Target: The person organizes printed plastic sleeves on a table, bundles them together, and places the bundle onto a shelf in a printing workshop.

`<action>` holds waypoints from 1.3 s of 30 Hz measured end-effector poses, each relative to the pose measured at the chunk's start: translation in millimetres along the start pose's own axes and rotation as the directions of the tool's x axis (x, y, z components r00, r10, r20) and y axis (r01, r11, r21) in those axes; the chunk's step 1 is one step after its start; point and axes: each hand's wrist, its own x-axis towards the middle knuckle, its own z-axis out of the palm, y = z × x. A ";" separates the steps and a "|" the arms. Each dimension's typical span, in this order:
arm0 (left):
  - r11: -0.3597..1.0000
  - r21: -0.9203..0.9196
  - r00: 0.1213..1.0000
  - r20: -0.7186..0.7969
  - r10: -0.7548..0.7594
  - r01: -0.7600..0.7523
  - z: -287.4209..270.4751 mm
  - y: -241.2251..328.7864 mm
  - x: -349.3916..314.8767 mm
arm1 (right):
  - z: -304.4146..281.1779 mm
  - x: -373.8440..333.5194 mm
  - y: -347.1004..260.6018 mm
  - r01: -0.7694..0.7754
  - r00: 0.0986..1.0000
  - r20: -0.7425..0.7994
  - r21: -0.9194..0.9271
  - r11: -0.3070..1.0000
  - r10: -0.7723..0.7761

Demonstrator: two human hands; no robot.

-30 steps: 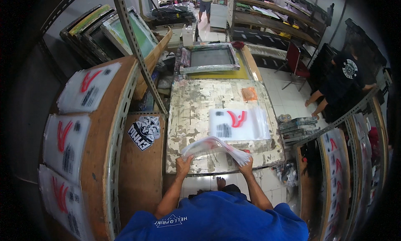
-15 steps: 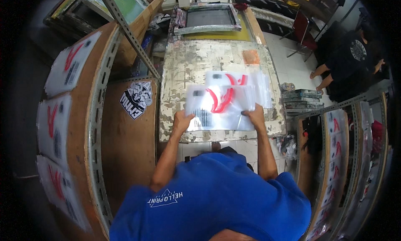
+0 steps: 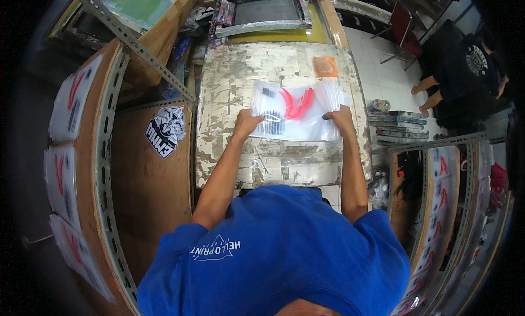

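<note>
One clear plastic bag (image 3: 295,116) with a red mark, flat on the paint-flecked worktable (image 3: 240,80), just this side of one orange scrap (image 3: 326,66) and one framed printing screen (image 3: 266,12) at the far end. Two hands on the bag: left hand (image 3: 247,123) pinching its left edge, right hand (image 3: 340,118) gripping its right edge, both arms stretched forward.

both arms stretched forward, left hand (image 3: 247,123) and right hand (image 3: 340,119) level, palms down, fingers curled
</note>
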 end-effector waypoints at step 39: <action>0.625 0.690 0.918 0.157 0.363 -0.365 20.6 1.8 -33.5 | 70.0 -11.0 -82.0 0.476 0.820 -0.070 -0.469 0.744 -0.568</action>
